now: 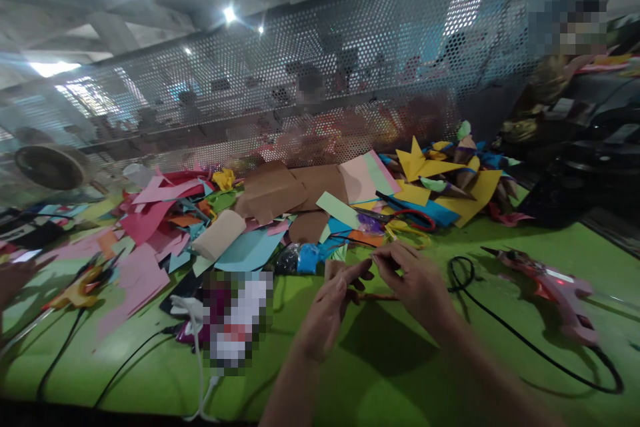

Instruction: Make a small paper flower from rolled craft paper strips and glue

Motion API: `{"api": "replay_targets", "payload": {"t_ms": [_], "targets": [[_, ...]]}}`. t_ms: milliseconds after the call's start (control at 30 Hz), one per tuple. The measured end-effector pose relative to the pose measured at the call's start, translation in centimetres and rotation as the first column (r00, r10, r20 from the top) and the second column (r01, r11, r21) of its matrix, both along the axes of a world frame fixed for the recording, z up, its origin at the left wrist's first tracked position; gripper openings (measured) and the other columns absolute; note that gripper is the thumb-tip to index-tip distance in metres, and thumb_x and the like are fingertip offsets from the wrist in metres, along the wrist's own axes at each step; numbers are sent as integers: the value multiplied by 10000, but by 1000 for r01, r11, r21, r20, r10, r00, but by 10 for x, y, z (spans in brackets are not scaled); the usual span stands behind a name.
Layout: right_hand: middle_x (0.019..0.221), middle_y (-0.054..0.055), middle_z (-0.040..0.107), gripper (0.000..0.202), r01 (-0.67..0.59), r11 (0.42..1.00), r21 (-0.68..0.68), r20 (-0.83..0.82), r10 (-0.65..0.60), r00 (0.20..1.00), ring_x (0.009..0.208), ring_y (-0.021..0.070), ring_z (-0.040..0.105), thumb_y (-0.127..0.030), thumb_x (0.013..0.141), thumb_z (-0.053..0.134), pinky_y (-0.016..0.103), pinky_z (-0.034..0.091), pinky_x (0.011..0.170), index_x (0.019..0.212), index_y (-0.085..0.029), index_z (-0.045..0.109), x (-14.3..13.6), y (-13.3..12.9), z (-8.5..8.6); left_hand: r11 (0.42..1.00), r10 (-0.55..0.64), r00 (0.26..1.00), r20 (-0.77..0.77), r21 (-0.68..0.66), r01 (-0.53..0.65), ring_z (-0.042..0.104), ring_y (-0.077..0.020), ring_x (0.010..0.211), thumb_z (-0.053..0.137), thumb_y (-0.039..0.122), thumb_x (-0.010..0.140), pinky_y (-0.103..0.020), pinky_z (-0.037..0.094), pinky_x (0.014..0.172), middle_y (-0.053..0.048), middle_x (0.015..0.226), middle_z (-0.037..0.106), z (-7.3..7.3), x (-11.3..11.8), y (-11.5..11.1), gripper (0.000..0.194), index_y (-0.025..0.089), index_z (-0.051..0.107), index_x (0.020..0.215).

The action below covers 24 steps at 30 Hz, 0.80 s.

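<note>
Both my hands are close together over the green table (280, 373), at the centre right. My left hand (334, 307) has its fingers bent and held near those of my right hand. The fingers of my right hand (413, 280) are pinched; what lies between the fingertips is too small to make out. A thin brown strip (377, 297) shows between the hands, below the fingertips. Just beyond them lie red-handled scissors (417, 217) and a small blue packet (307, 258). A pink glue gun (555, 293) rests on its side at the right.
Coloured paper (147, 267) and brown sheets (273, 190) are heaped along the back. A yellow glue gun (80, 290) lies left, near another person's hand (15, 280). Cables cross the tabletop. A perforated metal screen (250, 100) stands behind.
</note>
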State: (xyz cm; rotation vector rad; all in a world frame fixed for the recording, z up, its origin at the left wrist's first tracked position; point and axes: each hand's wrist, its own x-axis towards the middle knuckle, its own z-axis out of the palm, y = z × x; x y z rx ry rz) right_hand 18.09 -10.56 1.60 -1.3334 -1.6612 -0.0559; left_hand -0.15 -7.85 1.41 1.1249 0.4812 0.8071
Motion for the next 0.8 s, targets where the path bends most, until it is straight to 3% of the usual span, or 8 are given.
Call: {"api": "replay_targets", "payload": {"t_ms": [233,800], "targets": [[763,6,649,103,-13,999,-32,-63,11,998,669,145,624,-180,940,568,245,463,632,859,-206,625,1,0,0,997,26,999,-45,77,-23,440,-210,938,527,568,914,-275,370,772,-98,1056,536,-1,0,0,513,217,707,1241],[742,7,642,113,-43,998,-51,-152,35,988,646,158,598,-224,948,557,268,474,602,857,-225,623,1,0,7,981,86,985,-148,183,-58,475,-239,1025,480,483,964,-323,405,856,-100,1129,556,-8,-2,-1,428,244,694,1247]]}}
